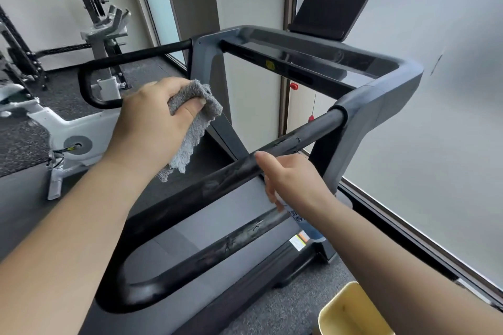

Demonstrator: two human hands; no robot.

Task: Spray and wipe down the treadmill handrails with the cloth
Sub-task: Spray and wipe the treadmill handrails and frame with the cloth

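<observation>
Head | left hand [152, 128] grips cloth [196, 122]; right hand [291, 179] beside handrail [299, 136]

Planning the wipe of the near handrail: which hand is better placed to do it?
Left. The left hand holds the cloth just above the near handrail; the right hand holds the spray bottle.

The cloth [194, 119] is grey, fluffy terry with a rough nap. The near handrail [272, 155] has a black, semi-gloss coating, scuffed and streaked. The treadmill frame [381, 100] looks matt grey plastic; the floor [285, 310] is speckled carpet.
</observation>
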